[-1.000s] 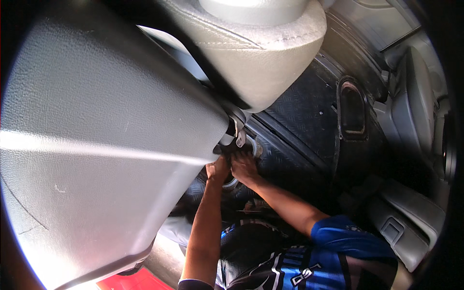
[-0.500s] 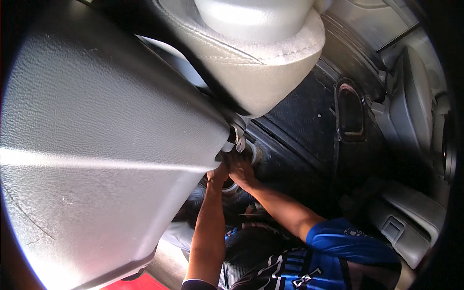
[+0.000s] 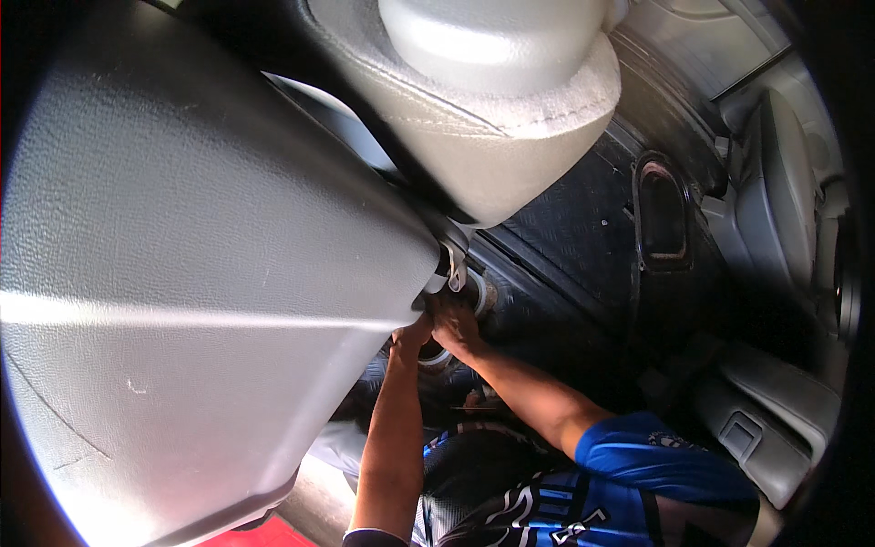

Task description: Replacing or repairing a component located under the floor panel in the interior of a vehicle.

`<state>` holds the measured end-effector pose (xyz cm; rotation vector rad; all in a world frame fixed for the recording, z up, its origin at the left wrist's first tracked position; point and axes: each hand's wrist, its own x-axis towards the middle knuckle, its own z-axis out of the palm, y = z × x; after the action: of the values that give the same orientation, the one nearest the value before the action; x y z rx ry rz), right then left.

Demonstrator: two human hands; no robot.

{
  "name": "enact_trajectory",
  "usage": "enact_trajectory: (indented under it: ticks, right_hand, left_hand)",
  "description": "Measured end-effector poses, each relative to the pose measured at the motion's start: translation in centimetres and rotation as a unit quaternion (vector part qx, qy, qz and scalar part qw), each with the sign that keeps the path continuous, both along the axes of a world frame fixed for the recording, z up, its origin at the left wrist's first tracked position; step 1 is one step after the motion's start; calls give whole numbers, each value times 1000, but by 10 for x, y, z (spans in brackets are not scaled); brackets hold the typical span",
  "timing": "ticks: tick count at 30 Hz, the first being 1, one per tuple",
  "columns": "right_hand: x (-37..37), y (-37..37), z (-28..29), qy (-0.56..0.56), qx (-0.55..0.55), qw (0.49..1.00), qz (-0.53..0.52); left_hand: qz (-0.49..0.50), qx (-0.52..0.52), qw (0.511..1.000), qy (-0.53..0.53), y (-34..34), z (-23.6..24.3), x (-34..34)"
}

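My left hand [image 3: 414, 335] reaches past the lower corner of the large grey panel [image 3: 219, 246], its fingers hidden in the shade there. Close beside it, my right hand [image 3: 455, 325] shows its back and bends its fingers into the same dark gap; what they close on cannot be made out. A pale, worn round rim [image 3: 489, 296] shows around the hands, partly covered by them. Just above my right hand hangs a small metal loop-shaped fitting [image 3: 458, 277] at the panel's edge.
A padded light-grey seat part [image 3: 483, 155] overhangs the hands. Dark textured flooring [image 3: 570, 237] spreads to the right, with an oval framed opening [image 3: 663, 214]. Grey folded seats [image 3: 775, 201] and a grey box-like piece with a latch [image 3: 743, 433] line the right side.
The panel and padded part sit slightly further right and lower in the view. Both hands stay at the same dark gap, with only a slight shift in my right hand's fingers.
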<state>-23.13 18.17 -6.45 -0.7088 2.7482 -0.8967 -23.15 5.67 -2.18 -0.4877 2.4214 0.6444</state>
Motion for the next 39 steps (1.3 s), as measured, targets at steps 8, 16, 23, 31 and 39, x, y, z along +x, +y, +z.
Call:
enact_trajectory:
  ticks: [8,16,23,31,39]
  right_hand:
    - [3,1,-1,43,18,999,3]
    - [2,4,-4,32,9,999,2]
    - [2,6,-11,28,-3,999,-18]
    - [2,-1,9,15,-38,999,2]
    - [3,3,-2,4,15,1000,4]
  left_hand:
    - [-71,-48,996,27,-2,-18,12]
    - [-46,-39,995,81,3,-20,10]
    - [-85,-30,993,71,4,-17,11]
    - [-58,-25,998,30,-2,-1,10]
    - [-38,12,998,52,0,-10,12]
